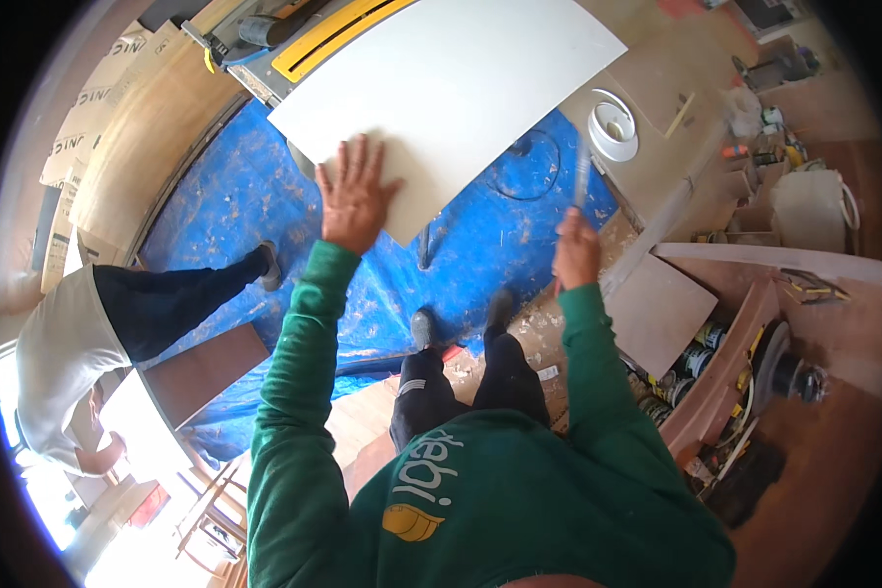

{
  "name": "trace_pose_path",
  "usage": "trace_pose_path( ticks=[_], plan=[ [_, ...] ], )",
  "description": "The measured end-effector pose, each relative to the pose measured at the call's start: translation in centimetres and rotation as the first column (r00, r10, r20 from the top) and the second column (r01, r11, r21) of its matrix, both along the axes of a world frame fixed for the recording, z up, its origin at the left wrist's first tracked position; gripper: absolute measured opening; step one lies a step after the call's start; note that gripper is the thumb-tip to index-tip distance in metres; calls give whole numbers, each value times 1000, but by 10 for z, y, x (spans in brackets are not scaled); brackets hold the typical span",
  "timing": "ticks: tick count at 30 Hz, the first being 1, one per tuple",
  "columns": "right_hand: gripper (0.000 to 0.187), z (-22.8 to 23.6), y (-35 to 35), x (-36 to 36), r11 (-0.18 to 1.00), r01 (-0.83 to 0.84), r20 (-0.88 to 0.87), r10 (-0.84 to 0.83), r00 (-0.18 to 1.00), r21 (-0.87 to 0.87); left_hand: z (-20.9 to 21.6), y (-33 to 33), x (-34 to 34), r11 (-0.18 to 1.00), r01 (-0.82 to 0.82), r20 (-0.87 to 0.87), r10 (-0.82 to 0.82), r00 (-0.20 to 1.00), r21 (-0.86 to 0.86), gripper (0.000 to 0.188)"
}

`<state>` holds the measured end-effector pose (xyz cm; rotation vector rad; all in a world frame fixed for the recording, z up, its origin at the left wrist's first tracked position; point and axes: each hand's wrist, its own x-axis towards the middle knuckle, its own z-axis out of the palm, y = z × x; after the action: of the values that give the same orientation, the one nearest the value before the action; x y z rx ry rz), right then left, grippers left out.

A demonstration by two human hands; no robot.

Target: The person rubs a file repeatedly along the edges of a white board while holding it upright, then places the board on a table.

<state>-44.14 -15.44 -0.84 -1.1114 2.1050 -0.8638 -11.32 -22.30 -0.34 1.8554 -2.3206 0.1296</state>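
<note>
A large white panel (pixel 451 88) spans the upper middle, its far left side on a saw table with a yellow slotted strip (pixel 338 41). My left hand (pixel 355 201) lies on the panel's near left corner, palm down with fingers spread. To the right of the panel and apart from it, my right hand (pixel 576 253) is closed around a slim, pale, blade-like tool (pixel 584 176). Motion smears the tool, so its exact kind does not show.
A blue tarp (pixel 220 201) strewn with scraps covers the floor, with a dark cable on it. White tape rolls (pixel 612 127) lie at the right. Another person (pixel 64 333) bends over a white board at the left. Cans and tools crowd the right side near a brown panel (pixel 661 309).
</note>
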Motion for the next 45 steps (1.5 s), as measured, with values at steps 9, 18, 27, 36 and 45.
trace_pose_path(
  ticks=[9,18,27,36,45],
  plan=[
    [43,32,87,-44,987,55,663,-144,734,153,-44,153,-153,572,564,-710,47,703,596,56],
    [42,70,91,-44,838,-545,876,-288,-387,35,83,122,-234,794,378,-677,606,-418,477,46],
    [46,97,160,-60,776,-631,879,-321,-353,30,97,48,-214,922,-277,-939,192,-285,272,42],
    [35,28,141,-40,988,-146,918,13,396,50,7,87,-63,995,52,-31,-49,998,90,87],
    [26,-61,109,-4,998,-5,822,-55,566,70,18,66,-142,986,167,-280,-158,947,6,44]
  ],
)
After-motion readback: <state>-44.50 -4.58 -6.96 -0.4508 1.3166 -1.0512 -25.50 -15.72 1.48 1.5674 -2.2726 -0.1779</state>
